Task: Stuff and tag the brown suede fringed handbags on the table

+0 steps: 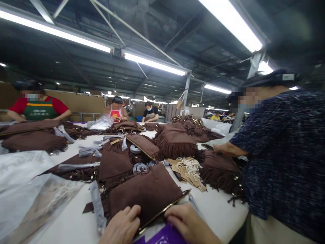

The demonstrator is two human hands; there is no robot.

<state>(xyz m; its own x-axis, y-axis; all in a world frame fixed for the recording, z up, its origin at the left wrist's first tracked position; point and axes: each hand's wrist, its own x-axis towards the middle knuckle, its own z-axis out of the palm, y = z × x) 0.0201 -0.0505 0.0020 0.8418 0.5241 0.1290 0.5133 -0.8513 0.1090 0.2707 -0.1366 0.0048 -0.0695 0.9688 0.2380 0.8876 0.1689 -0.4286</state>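
Brown suede-like fabric is seen on the zippered handbag (149, 189), which is laid at six o'clock in the view, on the white table (215, 206). Its seven o'clock side is touched by the left hand (124, 222), fingers curled; whether anything is clamped cannot be told. Near its gold zipper (157, 216), at five o'clock, the right hand's (186, 220) fingers are bent; their hold, on zipper or purple printed sheet (165, 235), cannot be told. Kraft-paper tags (181, 171) are heaped at the handbag's two o'clock. At the view's three o'clock, a co-worker (279, 145) is seen.
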